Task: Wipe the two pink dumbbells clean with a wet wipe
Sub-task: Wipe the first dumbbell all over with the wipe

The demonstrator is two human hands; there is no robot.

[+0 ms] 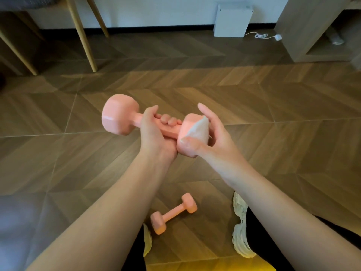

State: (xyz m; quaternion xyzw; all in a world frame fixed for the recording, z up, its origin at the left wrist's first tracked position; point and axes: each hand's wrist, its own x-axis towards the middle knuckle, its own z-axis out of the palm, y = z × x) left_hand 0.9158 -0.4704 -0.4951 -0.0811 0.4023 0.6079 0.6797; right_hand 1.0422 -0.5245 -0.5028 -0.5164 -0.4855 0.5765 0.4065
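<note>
Dumbbell one point(121, 116), pink, is held up in the air over the wooden floor point(254, 106), lying roughly level. The left hand point(154, 132) is wrapped tight around its handle, fingers curled over the top. The right hand point(211, 133) presses a folded white wet wipe point(199, 130) flat against the end face of the nearer weight head, thumb below and fingers spread above. Down on the floor, between the person's pale sneakers point(241, 227), the second pink dumbbell point(173, 213) lies on its side, apart from both hands.
</note>
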